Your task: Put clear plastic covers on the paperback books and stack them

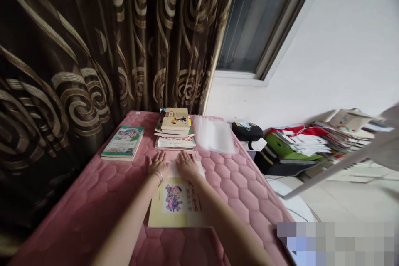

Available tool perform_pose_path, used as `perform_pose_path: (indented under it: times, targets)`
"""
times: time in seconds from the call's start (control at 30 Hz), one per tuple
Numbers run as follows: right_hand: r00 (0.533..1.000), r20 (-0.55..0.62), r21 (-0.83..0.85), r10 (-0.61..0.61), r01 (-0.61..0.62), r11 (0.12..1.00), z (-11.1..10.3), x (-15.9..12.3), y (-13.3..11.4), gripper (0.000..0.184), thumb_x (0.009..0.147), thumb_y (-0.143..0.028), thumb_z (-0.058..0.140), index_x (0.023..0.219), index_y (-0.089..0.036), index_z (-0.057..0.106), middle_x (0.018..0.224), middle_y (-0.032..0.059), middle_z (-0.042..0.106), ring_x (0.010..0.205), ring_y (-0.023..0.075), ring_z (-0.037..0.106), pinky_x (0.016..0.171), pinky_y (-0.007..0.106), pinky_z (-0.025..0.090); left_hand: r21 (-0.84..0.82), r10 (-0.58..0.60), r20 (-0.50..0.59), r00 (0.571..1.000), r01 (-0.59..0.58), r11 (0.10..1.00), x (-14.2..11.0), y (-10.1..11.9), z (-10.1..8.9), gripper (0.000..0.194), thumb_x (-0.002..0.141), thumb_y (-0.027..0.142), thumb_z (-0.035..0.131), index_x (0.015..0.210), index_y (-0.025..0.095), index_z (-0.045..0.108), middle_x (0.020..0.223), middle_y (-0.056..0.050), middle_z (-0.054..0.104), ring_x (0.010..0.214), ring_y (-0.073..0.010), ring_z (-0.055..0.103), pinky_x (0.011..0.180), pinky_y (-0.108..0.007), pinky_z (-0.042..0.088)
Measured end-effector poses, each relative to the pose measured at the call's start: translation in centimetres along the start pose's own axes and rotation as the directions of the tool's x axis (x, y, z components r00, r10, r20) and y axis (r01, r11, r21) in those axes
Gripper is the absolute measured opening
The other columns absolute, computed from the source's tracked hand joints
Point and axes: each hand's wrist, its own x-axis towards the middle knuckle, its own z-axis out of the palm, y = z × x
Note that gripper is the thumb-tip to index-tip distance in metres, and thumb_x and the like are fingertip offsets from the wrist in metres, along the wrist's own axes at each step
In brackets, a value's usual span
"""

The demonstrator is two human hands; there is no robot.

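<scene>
A pale yellow book point(173, 219) with a cartoon picture and Chinese writing on its cover lies flat on the pink quilted mattress point(227, 187). My left hand point(158, 165) rests palm down at the book's far left corner, fingers stretched forward. Beside it, my right hand point(188, 167) also lies flat, with fingers extended. Between and under the hands is a whitish, partly see-through area; whether it is a plastic sheet or part of the cover, I cannot tell. My right forearm hides the book's right side.
Ahead stands a stack of books point(175, 119); right of it lie clear plastic sheets point(215, 135). A green-edged book point(124, 142) is at the left. A patterned curtain point(149, 41) hangs behind. Beyond the mattress's right edge are a black case point(247, 131), piled papers point(307, 141) and a fan's pole point(327, 164).
</scene>
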Motion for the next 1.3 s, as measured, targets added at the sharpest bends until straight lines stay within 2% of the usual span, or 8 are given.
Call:
perform_pose_path:
  times: [0.17, 0.3, 0.43, 0.53, 0.87, 1.0, 1.13, 1.3]
  targets:
    - [0.96, -0.135, 0.038, 0.245, -0.242, 0.969, -1.6, -3.4, 4.1, 0.053, 0.095, -0.034, 0.025, 0.14, -0.008, 0.036, 0.149, 0.0175, 0.03, 0.138, 0.0263, 0.025, 0.11, 0.046, 0.02, 0.028, 0.028, -0.034, 0.999, -0.027, 0.999, 0.5, 0.0, -0.7, 0.05, 0.093, 0.033, 0.025, 0.139, 0.019, 0.037, 0.152, -0.008, 0.028, 0.139, -0.0259, 0.025, 0.112, -0.058, 0.008]
    - [0.917, -0.309, 0.202, 0.252, -0.196, 0.96, -0.8, -10.0, 4.9, 0.036, 0.087, -0.026, 0.038, 0.112, -0.011, 0.058, 0.115, 0.0186, 0.061, 0.109, 0.0284, 0.054, 0.093, 0.039, 0.04, 0.063, 0.074, -0.085, 0.994, -0.069, 0.996, 1.4, 0.5, -1.4, 0.04, 0.092, 0.034, 0.034, 0.12, 0.016, 0.056, 0.136, -0.012, 0.05, 0.126, -0.0279, 0.044, 0.111, -0.051, 0.018]
    - [0.912, -0.206, 0.599, 0.354, -0.169, 0.783, 1.3, -17.2, 4.7, 0.038, 0.085, -0.042, 0.041, 0.108, -0.017, 0.057, 0.097, 0.0117, 0.068, 0.092, 0.025, 0.064, 0.075, 0.033, 0.05, 0.086, 0.105, -0.08, 0.991, -0.098, 0.991, 2.3, 0.8, -1.5, 0.036, 0.088, 0.028, 0.045, 0.119, 0.014, 0.055, 0.129, -0.016, 0.052, 0.118, -0.029, 0.05, 0.107, -0.052, 0.025]
    - [0.909, -0.093, 0.697, 0.406, -0.231, 0.679, 1.5, -20.0, 4.3, 0.046, 0.079, -0.048, 0.045, 0.112, -0.016, 0.053, 0.096, 0.0111, 0.069, 0.092, 0.0249, 0.066, 0.073, 0.031, 0.051, 0.097, 0.114, -0.077, 0.99, -0.106, 0.99, 2.8, 0.8, -1.7, 0.036, 0.086, 0.027, 0.05, 0.119, 0.015, 0.053, 0.128, -0.016, 0.051, 0.117, -0.0294, 0.049, 0.107, -0.058, 0.019]
    - [0.867, -0.117, 0.593, 0.485, -0.331, 0.734, 0.6, -18.7, 2.7, 0.03, 0.078, -0.05, 0.042, 0.066, -0.023, 0.048, 0.07, 0.0079, 0.065, 0.069, 0.0229, 0.063, 0.058, 0.03, 0.045, 0.137, 0.114, -0.088, 0.99, -0.101, 0.985, 4.8, 0.9, -3.4, 0.035, 0.081, 0.032, 0.06, 0.111, 0.015, 0.059, 0.123, -0.013, 0.053, 0.118, -0.0297, 0.044, 0.106, -0.054, 0.016]
    - [0.864, 0.006, 0.8, 0.503, -0.306, 0.516, 1.8, -18.9, 2.9, 0.031, 0.074, -0.054, 0.047, 0.069, -0.023, 0.045, 0.069, 0.0045, 0.063, 0.059, 0.0195, 0.061, 0.05, 0.029, 0.047, 0.141, 0.096, -0.088, 0.991, -0.083, 0.986, 5.0, 1.2, -4.2, 0.037, 0.073, 0.032, 0.069, 0.106, 0.018, 0.062, 0.124, -0.015, 0.055, 0.121, -0.0304, 0.043, 0.102, -0.048, 0.025]
    - [0.885, 0.18, 0.907, 0.429, -0.318, 0.277, 1.5, -19.0, 5.2, 0.034, 0.069, -0.053, 0.056, 0.079, -0.021, 0.05, 0.066, 0.001, 0.062, 0.049, 0.0166, 0.061, 0.046, 0.029, 0.05, 0.126, 0.051, -0.034, 0.998, -0.046, 0.991, 3.9, 0.3, -5.2, 0.028, 0.071, 0.031, 0.07, 0.095, 0.017, 0.066, 0.103, -0.014, 0.068, 0.106, -0.0298, 0.057, 0.098, -0.044, 0.03]
    - [0.919, 0.147, 0.811, 0.365, -0.323, 0.488, -2.3, -17.0, 9.3, 0.029, 0.072, -0.044, 0.058, 0.081, -0.017, 0.058, 0.053, -0.001, 0.059, 0.04, 0.013, 0.055, 0.039, 0.023, 0.044, 0.054, -0.003, 0.042, 0.999, 0.001, 0.999, -1.4, -3.4, -5.5, 0.035, 0.065, 0.033, 0.074, 0.095, 0.017, 0.064, 0.105, -0.012, 0.069, 0.097, -0.0252, 0.062, 0.078, -0.03, 0.043]
